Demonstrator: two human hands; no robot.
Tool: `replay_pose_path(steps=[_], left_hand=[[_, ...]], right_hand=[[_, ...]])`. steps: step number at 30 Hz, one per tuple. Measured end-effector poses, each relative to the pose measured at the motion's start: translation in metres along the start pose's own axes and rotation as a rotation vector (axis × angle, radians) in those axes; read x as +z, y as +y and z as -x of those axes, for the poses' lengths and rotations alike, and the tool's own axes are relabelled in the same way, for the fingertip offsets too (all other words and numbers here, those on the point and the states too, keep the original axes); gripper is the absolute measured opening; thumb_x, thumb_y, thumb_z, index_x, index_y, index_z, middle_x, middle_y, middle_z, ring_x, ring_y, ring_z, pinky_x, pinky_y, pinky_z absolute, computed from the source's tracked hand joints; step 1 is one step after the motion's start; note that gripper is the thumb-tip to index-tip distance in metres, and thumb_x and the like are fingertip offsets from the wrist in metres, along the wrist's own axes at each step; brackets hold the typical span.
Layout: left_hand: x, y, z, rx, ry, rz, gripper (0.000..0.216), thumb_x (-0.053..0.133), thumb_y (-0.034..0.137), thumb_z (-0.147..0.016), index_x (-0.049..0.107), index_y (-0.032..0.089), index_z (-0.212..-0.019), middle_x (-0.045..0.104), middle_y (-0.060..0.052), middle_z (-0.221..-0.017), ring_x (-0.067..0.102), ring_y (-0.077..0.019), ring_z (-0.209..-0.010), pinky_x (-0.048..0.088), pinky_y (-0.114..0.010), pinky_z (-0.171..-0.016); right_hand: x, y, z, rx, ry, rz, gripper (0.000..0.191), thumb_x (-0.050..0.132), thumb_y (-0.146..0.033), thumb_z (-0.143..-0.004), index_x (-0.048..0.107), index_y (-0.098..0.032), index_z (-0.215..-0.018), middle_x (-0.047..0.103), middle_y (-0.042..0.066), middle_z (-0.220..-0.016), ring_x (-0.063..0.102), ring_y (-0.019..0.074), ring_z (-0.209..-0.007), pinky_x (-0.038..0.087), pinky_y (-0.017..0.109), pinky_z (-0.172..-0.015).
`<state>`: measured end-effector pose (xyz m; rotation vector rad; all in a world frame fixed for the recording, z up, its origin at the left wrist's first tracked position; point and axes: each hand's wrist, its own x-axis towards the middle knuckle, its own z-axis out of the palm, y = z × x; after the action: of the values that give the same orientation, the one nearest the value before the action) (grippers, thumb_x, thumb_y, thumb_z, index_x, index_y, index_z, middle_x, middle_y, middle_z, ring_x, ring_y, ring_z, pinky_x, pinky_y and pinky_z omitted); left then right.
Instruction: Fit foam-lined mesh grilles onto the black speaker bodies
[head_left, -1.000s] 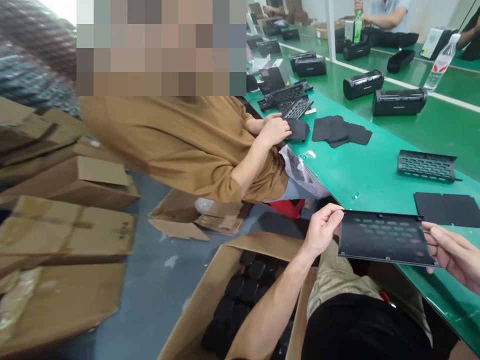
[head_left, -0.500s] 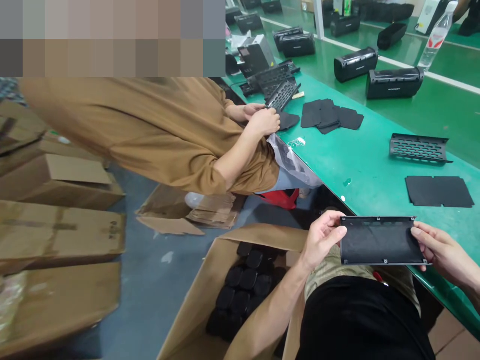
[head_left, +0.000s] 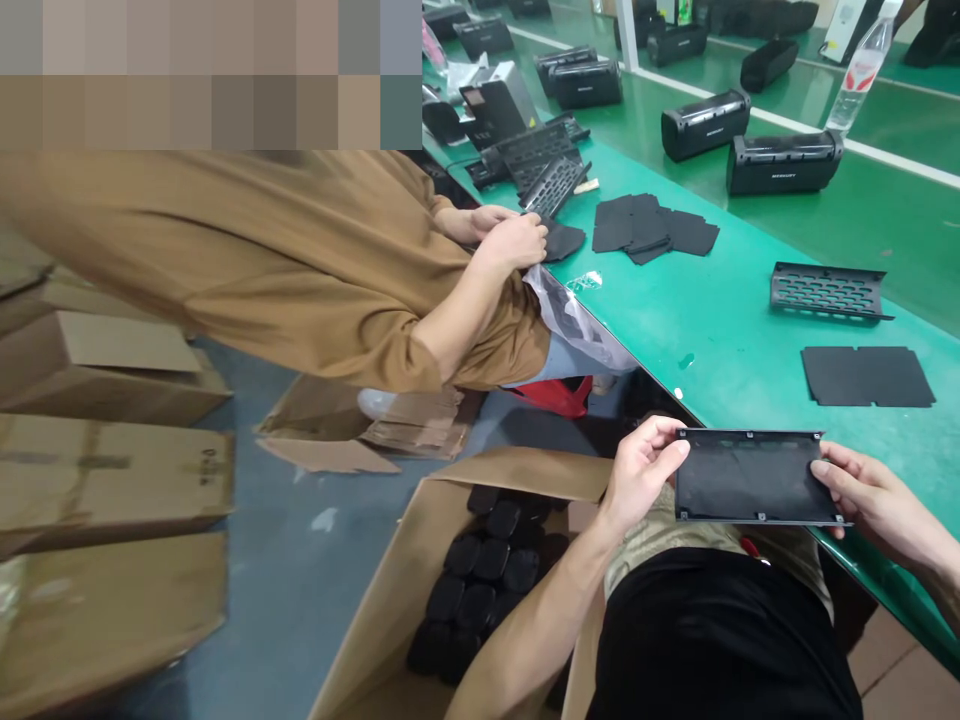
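Black panel (head_left: 750, 478): at the near edge of the green table (head_left: 720, 325)
Left hand (head_left: 639, 472): pinches the panel's left end
Right hand (head_left: 874, 492): pinches its right end
Flat sheet (head_left: 868, 377): on the table
Perforated shell (head_left: 829, 292): farther across the table

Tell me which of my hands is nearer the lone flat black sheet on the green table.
Right. Your right hand is just below the sheet in the picture; your left hand is lower left of it, farther away.

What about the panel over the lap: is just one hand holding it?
No, left hand and right hand hold the panel at opposite ends.
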<state>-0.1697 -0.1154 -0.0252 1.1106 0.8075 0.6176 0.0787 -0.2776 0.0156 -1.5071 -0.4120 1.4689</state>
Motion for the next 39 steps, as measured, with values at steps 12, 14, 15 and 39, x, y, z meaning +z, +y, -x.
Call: replay_pose_path(steps=[12, 14, 15, 39], left_hand=[[-0.0003, -0.001, -0.0021, -0.013, -0.019, 0.038, 0.043, 0.085, 0.054, -0.084, 0.072, 0.017, -0.102, 0.069, -0.001, -0.082, 0.057, -0.0116, -0.067, 0.047, -0.023, -0.065], [-0.0002, -0.0012, -0.0028, -0.011, -0.02, 0.039, 0.043, 0.086, 0.054, -0.083, 0.072, 0.017, -0.101, 0.069, -0.001, -0.081, 0.057, -0.0117, -0.067, 0.047, -0.024, -0.065], [0.0, -0.001, -0.0033, -0.009, -0.018, 0.036, 0.043, 0.086, 0.054, -0.083, 0.072, 0.017, -0.1, 0.069, -0.001, -0.081, 0.057, -0.0119, -0.068, 0.047, -0.024, -0.065], [-0.0017, -0.0075, -0.0091, 0.0, -0.021, 0.09, 0.043, 0.088, 0.051, -0.081, 0.072, 0.016, -0.1, 0.068, 0.0, -0.079, 0.053, -0.0097, -0.063, 0.043, -0.022, -0.06]], right_hand=[[-0.0029, 0.0056, -0.0007, 0.007, 0.007, -0.041, 0.05, 0.094, -0.059, -0.083, 0.064, -0.023, -0.099, 0.051, -0.007, -0.065, 0.05, 0.0096, -0.048, 0.047, 0.021, -0.043], [-0.0039, 0.0061, -0.0017, 0.013, 0.004, -0.036, 0.05, 0.092, -0.061, -0.084, 0.064, -0.023, -0.1, 0.048, -0.008, -0.063, 0.049, 0.0093, -0.048, 0.047, 0.021, -0.044], [-0.0042, 0.006, -0.0021, 0.012, -0.001, -0.031, 0.05, 0.092, -0.061, -0.084, 0.064, -0.022, -0.099, 0.048, -0.008, -0.064, 0.049, 0.009, -0.048, 0.047, 0.02, -0.044], [-0.0044, 0.0055, -0.0027, 0.007, -0.016, -0.051, 0.058, 0.097, -0.061, -0.079, 0.057, -0.022, -0.095, 0.054, -0.007, -0.068, 0.053, 0.0089, -0.05, 0.048, 0.02, -0.044]])
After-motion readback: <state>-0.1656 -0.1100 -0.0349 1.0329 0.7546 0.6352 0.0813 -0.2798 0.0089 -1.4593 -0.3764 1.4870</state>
